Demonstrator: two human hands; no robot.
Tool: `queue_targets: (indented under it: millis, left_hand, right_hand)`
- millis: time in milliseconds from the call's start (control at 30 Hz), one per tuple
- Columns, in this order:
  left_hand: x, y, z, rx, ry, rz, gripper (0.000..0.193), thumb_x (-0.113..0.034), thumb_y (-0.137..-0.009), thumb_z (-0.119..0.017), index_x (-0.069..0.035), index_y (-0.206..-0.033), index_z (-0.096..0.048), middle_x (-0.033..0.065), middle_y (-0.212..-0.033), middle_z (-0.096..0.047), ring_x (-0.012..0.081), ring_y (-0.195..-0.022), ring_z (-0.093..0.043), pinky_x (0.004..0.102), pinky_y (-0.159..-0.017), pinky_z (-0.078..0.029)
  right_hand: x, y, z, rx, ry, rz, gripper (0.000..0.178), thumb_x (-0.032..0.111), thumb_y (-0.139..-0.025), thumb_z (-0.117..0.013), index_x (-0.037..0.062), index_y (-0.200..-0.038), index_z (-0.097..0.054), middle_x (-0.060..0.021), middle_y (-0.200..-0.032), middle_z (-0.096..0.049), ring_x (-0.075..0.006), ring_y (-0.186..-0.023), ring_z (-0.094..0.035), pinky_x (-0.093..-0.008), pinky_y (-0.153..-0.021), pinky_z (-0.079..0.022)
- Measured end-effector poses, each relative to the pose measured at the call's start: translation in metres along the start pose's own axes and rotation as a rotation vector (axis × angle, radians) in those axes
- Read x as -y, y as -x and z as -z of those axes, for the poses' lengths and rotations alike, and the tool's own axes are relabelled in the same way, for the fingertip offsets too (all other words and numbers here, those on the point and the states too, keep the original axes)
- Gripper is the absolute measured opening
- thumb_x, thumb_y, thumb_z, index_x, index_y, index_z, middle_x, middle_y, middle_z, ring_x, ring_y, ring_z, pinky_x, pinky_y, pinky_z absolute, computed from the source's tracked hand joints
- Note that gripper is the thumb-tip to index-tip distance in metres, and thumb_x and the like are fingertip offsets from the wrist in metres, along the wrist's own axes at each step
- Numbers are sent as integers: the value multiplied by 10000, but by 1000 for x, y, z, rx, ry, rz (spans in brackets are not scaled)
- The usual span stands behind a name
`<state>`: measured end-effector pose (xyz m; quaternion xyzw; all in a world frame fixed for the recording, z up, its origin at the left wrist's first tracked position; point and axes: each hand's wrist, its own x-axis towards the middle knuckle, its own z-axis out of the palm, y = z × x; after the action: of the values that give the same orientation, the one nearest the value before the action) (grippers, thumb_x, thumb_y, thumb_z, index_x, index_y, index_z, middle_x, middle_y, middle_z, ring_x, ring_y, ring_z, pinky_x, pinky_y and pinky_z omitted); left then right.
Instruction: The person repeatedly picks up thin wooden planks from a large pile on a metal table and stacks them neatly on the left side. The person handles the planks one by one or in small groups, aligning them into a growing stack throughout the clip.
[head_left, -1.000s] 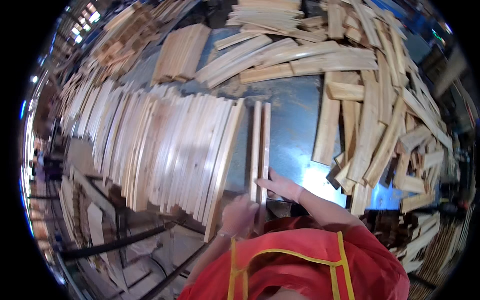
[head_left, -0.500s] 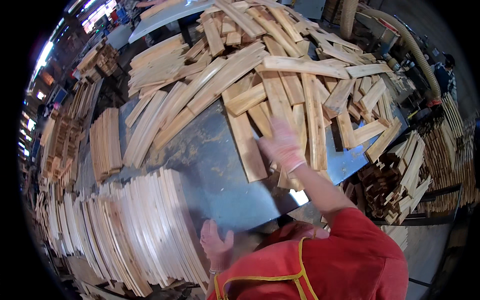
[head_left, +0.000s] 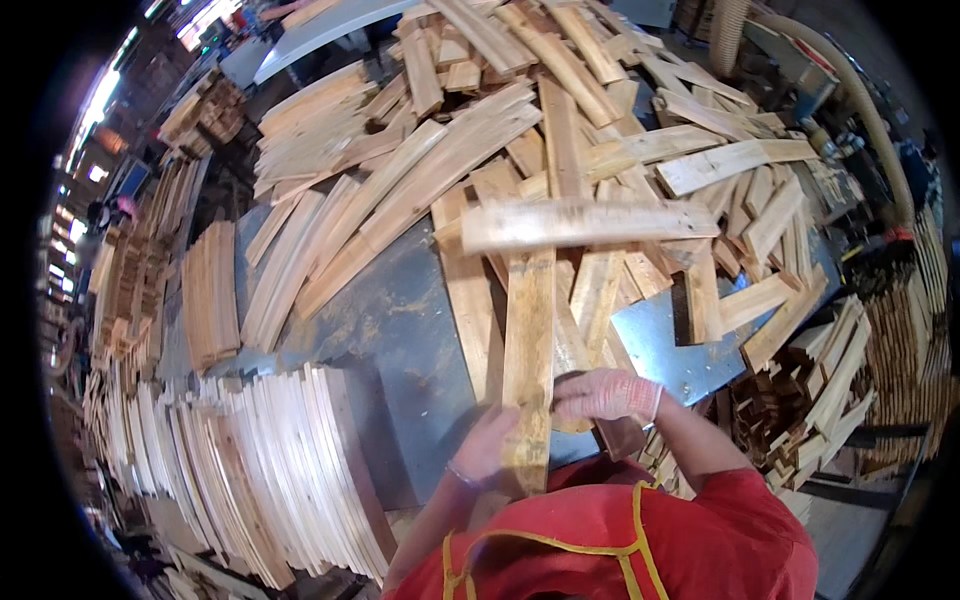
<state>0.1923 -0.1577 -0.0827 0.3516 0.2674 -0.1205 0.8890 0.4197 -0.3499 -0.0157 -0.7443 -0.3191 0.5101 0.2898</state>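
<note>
On my far left, lots of wood (head_left: 130, 290) sits in messy heaps, and it looks blurry there. Closer to me is a long row of pale boards (head_left: 290, 470), standing up on their thin sides and packed snug, each touching the next. Behind that row is a small stack of boards (head_left: 212, 295). Next comes the blue-gray table (head_left: 400, 290), with dusty bits on top.

My left hand (head_left: 483, 445) is near the front of the table, at the left edge of a long board (head_left: 528, 360). My fingers there close on that edge, but they are blurry, so I can't tell how each one bends. The long board is right in front of me, between my two hands, with its near end by my red shirt (head_left: 720, 530) and its far end pointing away.

My right hand (head_left: 608, 394) wears a pale glove. Its fingers are bent and close together, and they pinch the board's right edge. I can't see what they do underneath.

Past the long board's far end, a blurry board (head_left: 590, 224) goes sideways. A big jumbled pile of boards (head_left: 595, 290) lies around it. Farther right, below the table, is more wood (head_left: 770, 400), and a fat bendy hose (head_left: 880, 130) curves down behind it.
</note>
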Motion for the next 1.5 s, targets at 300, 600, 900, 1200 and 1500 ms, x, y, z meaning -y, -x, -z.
queue_targets:
  millis: [300,600,900,1200,1500]
  left_hand:
    - [-22,28,-4,-61,-219,-151,447,-166,-971,-686,30,-1370,-643,66,-1223,-722,153,-1081,-672,317,-968,-532]
    - [38,168,67,-1053,-1109,-368,538,-340,-848,-784,-28,-1280,-711,161,-1275,-702,340,-1243,-650,439,-1055,-520]
    - [84,260,160,-1384,-1523,-246,734,-377,-851,-760,-59,-1482,-559,154,-1541,-526,408,-1468,-422,541,-1239,-303]
    - [77,251,134,-1394,-1747,-120,841,-453,-837,-741,-59,-1536,-491,188,-1556,-492,407,-1449,-424,577,-1238,-274]
    - [50,113,70,-917,-1257,-292,1010,-561,-845,-758,-23,-1608,-372,224,-1608,-427,451,-1431,-447,549,-1168,-393]
  right_hand:
    - [39,-68,167,-594,1128,-1,956,375,-764,-808,213,-1621,-418,-153,-1500,-589,-309,-1403,-559,-494,-1197,-378]
    - [101,-71,20,-70,444,40,1058,805,-870,-637,-29,-1514,-539,-258,-1142,-739,-327,-1051,-719,-430,-944,-546]
    - [171,-140,-300,266,47,-1,846,656,-938,-657,-67,-1376,-623,-281,-1152,-732,-332,-1012,-731,-448,-945,-553]
    - [114,-101,-187,-616,915,243,886,439,-813,-759,48,-1541,-441,-235,-1519,-478,-443,-1454,-409,-550,-1232,-306]
    - [94,-94,-195,-43,671,337,727,409,-843,-758,29,-1424,-544,-224,-1309,-631,-411,-1279,-576,-501,-1088,-476]
